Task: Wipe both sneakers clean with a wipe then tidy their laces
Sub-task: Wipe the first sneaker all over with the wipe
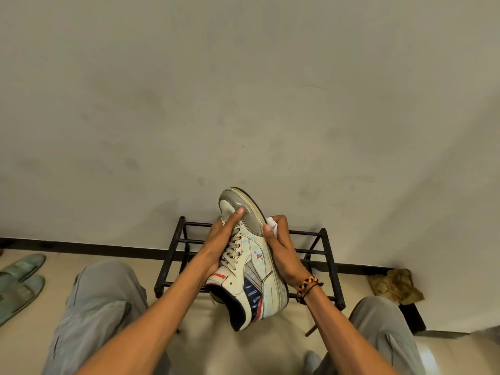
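The sneaker (250,255) is gripped toe-up by the left hand (219,239); a wipe (271,222) is apparently pressed sole-side by the right hand (281,253).

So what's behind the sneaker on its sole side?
A white wipe pokes out there, held by the right hand against the sneaker. The sole and most of the wipe are hidden.

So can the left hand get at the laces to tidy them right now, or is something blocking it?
Probably yes. The left hand already grips the sneaker beside its laces, which face up uncovered. The right hand, pressing the wipe to the sole side, is clear of them.
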